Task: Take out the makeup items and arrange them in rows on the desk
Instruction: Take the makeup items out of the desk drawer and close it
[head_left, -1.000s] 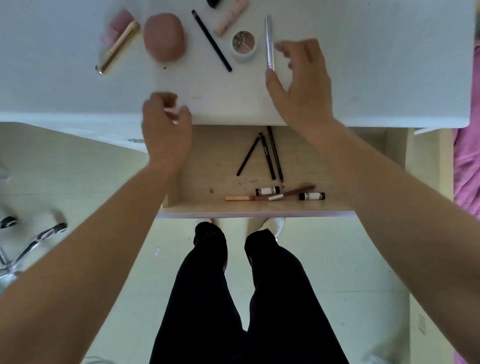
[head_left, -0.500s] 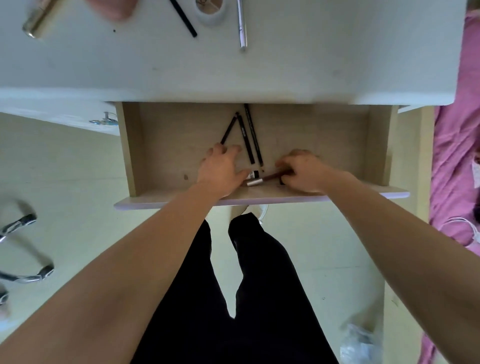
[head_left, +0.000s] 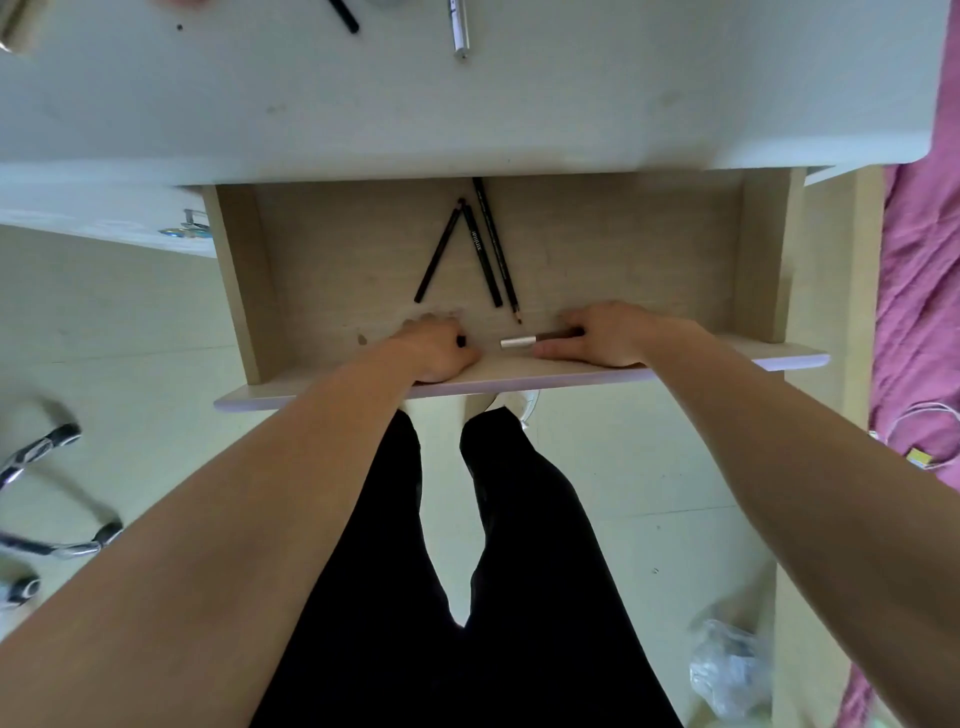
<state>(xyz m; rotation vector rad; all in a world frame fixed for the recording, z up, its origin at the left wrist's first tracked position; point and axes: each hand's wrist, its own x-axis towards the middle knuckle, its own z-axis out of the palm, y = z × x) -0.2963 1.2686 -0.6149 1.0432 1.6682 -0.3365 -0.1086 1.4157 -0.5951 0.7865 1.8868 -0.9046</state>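
Both hands are down in the open drawer, worked along its front edge where the last short items lie. The left hand is curled shut over something small — only a black tip shows at the knuckles, so what is gripped cannot be named for certain, though a short tube seems likely. The right hand is laid over a brown pencil with a silver cap; the fingers are bent down onto the brown shaft while the cap sticks out toward the middle of the drawer. Whether the pencil is truly pinched or merely pressed against the drawer floor cannot be told from here.

Three black pencils are left untouched toward the back of the drawer, fanned from a shared point near the desk's overhang — they appear to be saved for a later reach, since the items at the front edge are the easier grab.

Up on the desk, a silver pen and the end of a black pencil are seen lying at the far edge of the view, lined side by side — a row being built, it would seem. The task is judged partway through.
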